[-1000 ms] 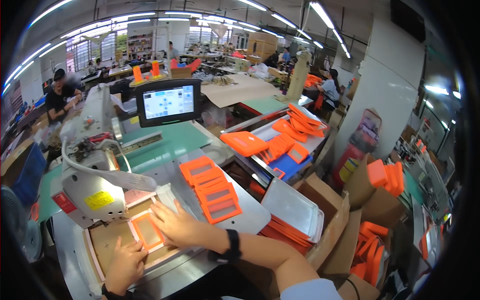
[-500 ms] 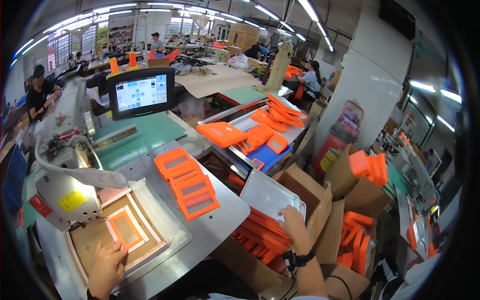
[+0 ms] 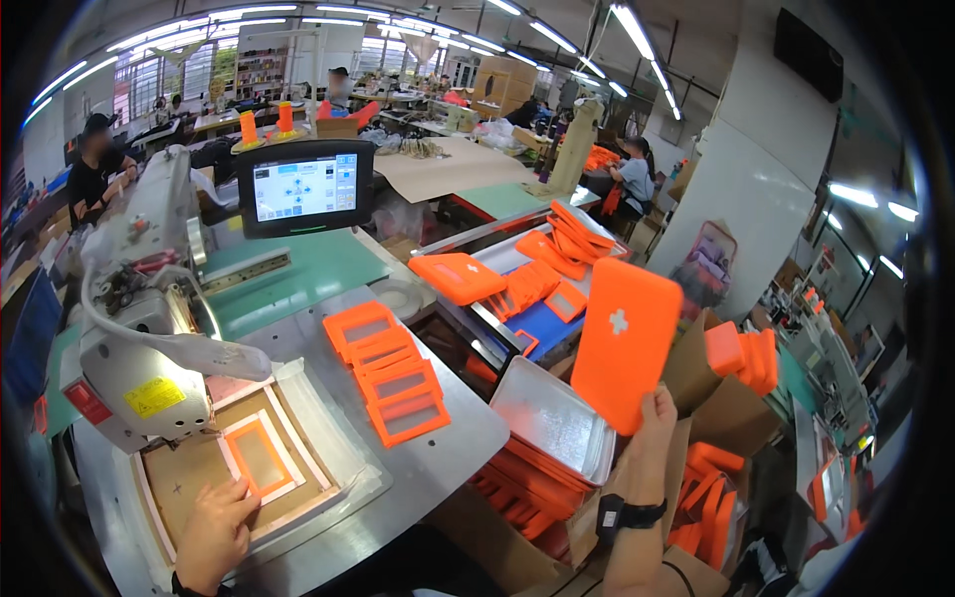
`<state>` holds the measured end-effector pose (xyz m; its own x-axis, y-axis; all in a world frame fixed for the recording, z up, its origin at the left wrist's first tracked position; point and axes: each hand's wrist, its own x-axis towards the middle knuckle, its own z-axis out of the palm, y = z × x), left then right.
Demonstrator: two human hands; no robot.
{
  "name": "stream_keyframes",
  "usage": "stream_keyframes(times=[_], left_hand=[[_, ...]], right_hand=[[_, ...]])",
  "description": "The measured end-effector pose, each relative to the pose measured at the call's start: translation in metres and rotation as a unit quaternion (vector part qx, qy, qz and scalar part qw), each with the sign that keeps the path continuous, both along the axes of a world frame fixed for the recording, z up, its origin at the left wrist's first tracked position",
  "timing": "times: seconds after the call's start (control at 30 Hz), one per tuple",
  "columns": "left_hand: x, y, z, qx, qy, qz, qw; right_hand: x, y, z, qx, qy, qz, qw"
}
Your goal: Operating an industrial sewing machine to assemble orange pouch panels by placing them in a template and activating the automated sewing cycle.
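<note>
My right hand [image 3: 651, 426] holds up a flat orange case panel [image 3: 627, 343] by its lower edge. The panel has rounded corners and a white cross. Just left of it, a metal tray [image 3: 532, 398] lies on stacked orange pieces [image 3: 527, 463]. My left hand [image 3: 219, 522] rests on the sewing template [image 3: 184, 463], fingers apart, fingertips touching the lower corner of an orange-edged window frame [image 3: 261, 456] set in a white border. Above the template hangs the head of the sewing machine [image 3: 149, 373].
Several orange window frames [image 3: 383, 368] lie on the metal plate [image 3: 438, 458]. A control screen [image 3: 303, 189] stands behind. Orange cases [image 3: 458, 279] and more frames fill the table beyond. Cardboard boxes [image 3: 731, 398] with orange pieces stand at my right. Other people sit farther back.
My right hand has come up from the metal tray and now holds the orange case panel. My left hand stays at the frame's corner. The whole view has shifted slightly.
</note>
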<state>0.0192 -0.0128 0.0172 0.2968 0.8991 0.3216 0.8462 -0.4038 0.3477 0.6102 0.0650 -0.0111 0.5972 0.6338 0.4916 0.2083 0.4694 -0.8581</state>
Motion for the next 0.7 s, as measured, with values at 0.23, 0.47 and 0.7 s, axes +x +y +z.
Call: stream_keyframes(times=[0.23, 0.47, 0.7], left_hand=[[-0.011, -0.009, 0.006, -0.105, 0.030, 0.006, 0.994], [-0.019, -0.038, 0.003, -0.044, 0.115, 0.015, 0.992], [0.017, -0.124, 0.098, 0.053, -0.160, 0.074, 0.983]], right_hand=[[-0.038, 0.001, 0.040, 0.044, 0.053, 0.090, 0.994], [-0.158, -0.052, 0.132, -0.053, -0.250, 0.318, 0.913], [-0.246, -0.042, 0.175, 0.093, -0.551, 0.445, 0.700]])
